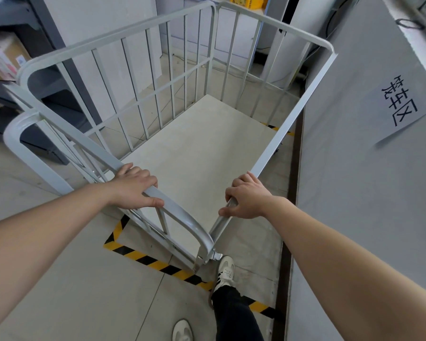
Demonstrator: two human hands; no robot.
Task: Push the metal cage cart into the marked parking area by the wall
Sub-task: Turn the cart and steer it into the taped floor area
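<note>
The light grey metal cage cart [143,77] stands in front of me, its barred sides around a bare pale floor panel. My left hand [133,188] grips the near top rail on the left. My right hand [249,196] grips the right side's top rail near the corner. Yellow-and-black striped tape [155,262] marks the parking area on the floor; the cart's near corner stands just inside the tape line. The cart's right side runs close along the grey wall [354,193]. More striped tape [273,127] shows past the cart's far right.
A paper sign [399,104] with black characters hangs on the wall to the right. Dark shelving [42,82] with boxes stands on the left. My foot in a white shoe [225,269] rests on the tape by the cart's corner; another shoe [182,331] is behind.
</note>
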